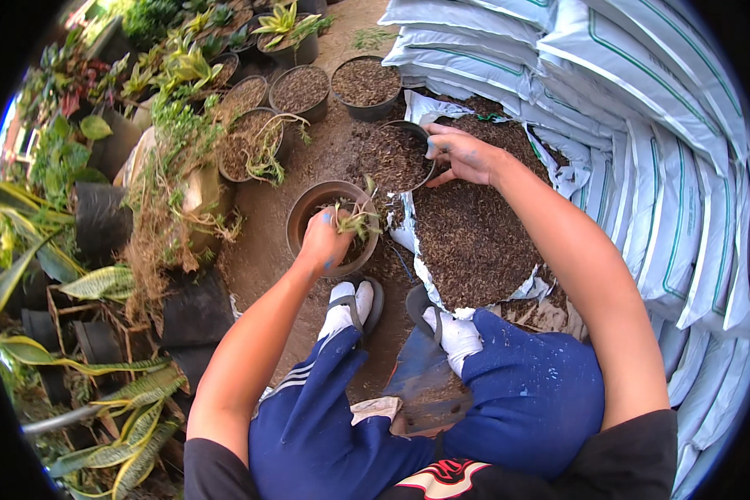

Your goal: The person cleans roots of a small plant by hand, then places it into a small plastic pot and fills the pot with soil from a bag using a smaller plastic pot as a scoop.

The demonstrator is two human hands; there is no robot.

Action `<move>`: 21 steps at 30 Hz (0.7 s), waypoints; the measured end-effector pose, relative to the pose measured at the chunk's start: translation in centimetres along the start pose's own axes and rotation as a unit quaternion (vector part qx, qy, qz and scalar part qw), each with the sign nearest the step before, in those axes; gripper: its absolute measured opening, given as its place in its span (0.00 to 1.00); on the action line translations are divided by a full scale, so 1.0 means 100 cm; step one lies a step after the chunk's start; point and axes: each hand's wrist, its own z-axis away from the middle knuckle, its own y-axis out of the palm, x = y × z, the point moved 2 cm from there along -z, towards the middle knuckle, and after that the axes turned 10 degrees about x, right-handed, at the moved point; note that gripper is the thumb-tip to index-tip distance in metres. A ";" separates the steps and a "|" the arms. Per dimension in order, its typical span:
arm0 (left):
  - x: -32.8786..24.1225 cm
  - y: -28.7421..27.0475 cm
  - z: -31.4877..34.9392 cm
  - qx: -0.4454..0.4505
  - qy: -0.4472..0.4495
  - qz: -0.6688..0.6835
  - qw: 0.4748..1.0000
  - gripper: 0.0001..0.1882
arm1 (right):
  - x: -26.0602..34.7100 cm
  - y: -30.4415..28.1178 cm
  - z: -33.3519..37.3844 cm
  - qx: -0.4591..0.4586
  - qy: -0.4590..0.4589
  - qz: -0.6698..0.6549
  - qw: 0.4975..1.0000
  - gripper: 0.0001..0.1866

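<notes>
My left hand (325, 242) is closed on a small green plant (358, 223), which it holds upright inside a brown round pot (295, 221) between my feet and the other pots. The fingertips are partly hidden among the leaves. My right hand (467, 158) grips the rim of a black pot (417, 129) filled with brown, chunky potting mix. That pot is tilted toward the brown pot, its lower edge close to the plant. Beneath my right forearm lies a torn-open white bag (422, 271) heaped with dark potting mix (475, 242).
White sacks (671, 200) are stacked high along the right. Ahead stand several black pots (371, 111) of mix, one with drooping stems (267, 154). Potted plants (133, 283) and dry roots (154, 242) crowd the left. My sandalled feet (362, 304) rest close to the brown pot.
</notes>
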 end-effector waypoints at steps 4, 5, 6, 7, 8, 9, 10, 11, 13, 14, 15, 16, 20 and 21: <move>0.023 -0.002 0.027 -0.112 0.170 -0.096 0.974 0.17 | 0.013 0.022 0.008 -0.023 0.005 0.060 0.998 0.38; 0.026 -0.002 0.030 -0.100 0.154 -0.084 0.979 0.18 | 0.014 0.023 0.006 -0.024 0.000 0.054 0.998 0.37; 0.029 -0.003 0.033 -0.088 0.137 -0.070 0.984 0.19 | 0.016 0.027 0.004 -0.022 -0.004 0.061 0.998 0.37; 0.033 -0.005 0.035 -0.063 0.134 -0.052 0.988 0.20 | 0.018 0.031 0.001 -0.020 -0.008 0.069 0.997 0.37; 0.038 -0.008 0.037 -0.054 0.114 -0.041 0.991 0.17 | 0.020 0.035 -0.002 -0.018 -0.012 0.077 0.997 0.37; 0.038 -0.007 0.038 -0.045 0.093 -0.026 0.994 0.15 | 0.021 0.038 -0.004 -0.018 -0.018 0.090 0.996 0.37; 0.038 -0.007 0.039 -0.036 0.073 -0.010 0.997 0.13 | 0.022 0.041 -0.007 -0.019 -0.023 0.103 0.994 0.37; 0.039 -0.010 0.039 -0.024 0.062 0.040 0.997 0.09 | 0.023 0.045 -0.010 -0.019 -0.028 0.116 0.993 0.37; 0.034 -0.019 0.038 -0.044 0.083 0.037 0.995 0.09 | 0.025 0.056 -0.014 -0.018 -0.041 0.124 0.991 0.37; 0.033 -0.023 0.036 -0.054 0.093 0.036 0.994 0.09 | 0.027 0.061 -0.015 -0.018 -0.048 0.129 0.990 0.37; 0.039 -0.027 0.033 -0.048 0.094 0.051 0.993 0.08 | 0.029 0.066 -0.019 -0.012 -0.051 0.134 0.990 0.38; 0.045 -0.031 0.032 -0.033 0.091 0.066 0.993 0.09 | 0.031 0.071 -0.021 -0.003 -0.051 0.143 0.988 0.37; 0.046 -0.036 0.031 0.020 0.110 0.152 0.982 0.11 | 0.036 0.078 -0.024 0.017 -0.078 0.185 0.980 0.39; 0.048 -0.039 0.032 0.035 0.106 0.161 0.981 0.10 | 0.036 0.080 -0.027 0.016 -0.102 0.217 0.971 0.39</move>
